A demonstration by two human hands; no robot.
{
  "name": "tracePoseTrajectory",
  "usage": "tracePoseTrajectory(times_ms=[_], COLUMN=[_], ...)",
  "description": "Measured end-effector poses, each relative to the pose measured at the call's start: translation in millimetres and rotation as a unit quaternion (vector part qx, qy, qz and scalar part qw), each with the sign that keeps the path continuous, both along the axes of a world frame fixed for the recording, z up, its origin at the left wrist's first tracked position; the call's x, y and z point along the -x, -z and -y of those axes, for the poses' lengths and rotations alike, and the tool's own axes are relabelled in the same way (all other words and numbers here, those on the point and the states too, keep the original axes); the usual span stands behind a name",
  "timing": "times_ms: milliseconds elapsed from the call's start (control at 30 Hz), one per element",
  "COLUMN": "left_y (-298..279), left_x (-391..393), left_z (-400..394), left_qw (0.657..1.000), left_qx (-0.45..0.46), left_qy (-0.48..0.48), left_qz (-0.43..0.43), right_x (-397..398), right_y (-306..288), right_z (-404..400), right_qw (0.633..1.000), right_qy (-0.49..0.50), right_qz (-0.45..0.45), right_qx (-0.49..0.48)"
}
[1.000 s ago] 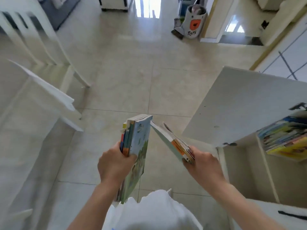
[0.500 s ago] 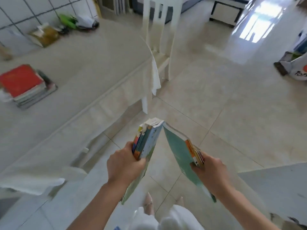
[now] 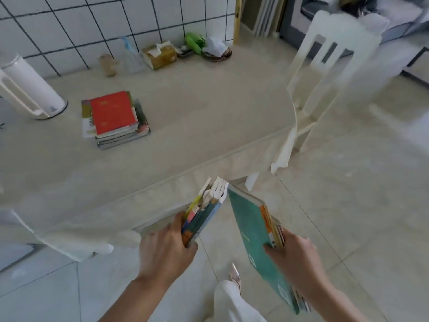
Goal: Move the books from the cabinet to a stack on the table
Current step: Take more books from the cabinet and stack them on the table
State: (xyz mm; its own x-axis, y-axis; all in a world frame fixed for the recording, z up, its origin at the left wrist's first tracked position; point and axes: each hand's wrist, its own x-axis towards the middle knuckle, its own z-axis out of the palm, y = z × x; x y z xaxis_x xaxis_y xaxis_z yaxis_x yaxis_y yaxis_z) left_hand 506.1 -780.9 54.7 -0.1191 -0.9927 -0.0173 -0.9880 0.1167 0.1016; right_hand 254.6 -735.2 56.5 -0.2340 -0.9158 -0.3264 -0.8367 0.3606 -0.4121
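1. A white jug (image 3: 27, 89) stands upright on the surface (image 3: 209, 117), to the left of the stack of books (image 3: 113, 119) and apart from it.
2. The stack of books lies flat on the surface, with a red book (image 3: 111, 112) on top.
3. Behind the stack, near the tiled wall (image 3: 92, 26), are a tissue box (image 3: 160, 55), a green thing (image 3: 193, 41) and a small basket (image 3: 217, 51); what the basket contains I cannot tell.
4. The left hand (image 3: 164, 249) is in front of the stack, at the near edge of the surface. Its grip is clamped on a bundle of thin books (image 3: 204, 212), held on edge.
5. The right hand (image 3: 294, 254) is to the right of this edge, above the floor (image 3: 348, 205). Its grip is clamped on a second bundle, with a green book (image 3: 253, 238) facing inward. The tops of the two bundles lean together.
6. A white chair (image 3: 325, 66) stands at the right end of the surface.
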Motion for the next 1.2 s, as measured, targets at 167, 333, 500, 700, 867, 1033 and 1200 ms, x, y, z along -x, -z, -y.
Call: tracePoseTrajectory(times_ms=[167,333,500,700,867,1033,1200], left_y=[-11.6,-26.4,-33.5,-49.5,-64.4,-57.5,-43.9], left_x=[9.9,8.8,-11.7,-44.0,-66.7,-67.3,-51.3], left_z=[59.4,119.6,176.9,251.3,322.3,384.3,432.5], left_qw=[0.998,0.99,0.983,0.977,0.967,0.957,0.938], left_qx=[0.051,0.08,0.1,0.112,0.091,0.107,0.117], left_qy=[-0.046,-0.111,-0.135,-0.14,-0.152,-0.165,-0.213], left_qz=[-0.015,-0.031,-0.072,-0.118,-0.184,-0.213,-0.246], right_x=[11.7,8.0,-12.8,-51.2,-78.7,-94.9,-105.8], right_y=[-20.5,-37.1,-48.9,-60.6,-71.8,-70.1,-62.5], right_z=[91.6,171.4,245.1,321.4,381.7,438.2,493.9], right_qw=[0.998,0.994,0.991,0.992,0.991,0.986,0.981], right_qy=[-0.049,-0.082,-0.105,-0.092,-0.054,-0.036,-0.048], right_qz=[0.016,0.031,0.026,0.028,0.063,0.083,0.115], right_qx=[0.019,0.058,0.079,0.083,0.102,0.139,0.151])
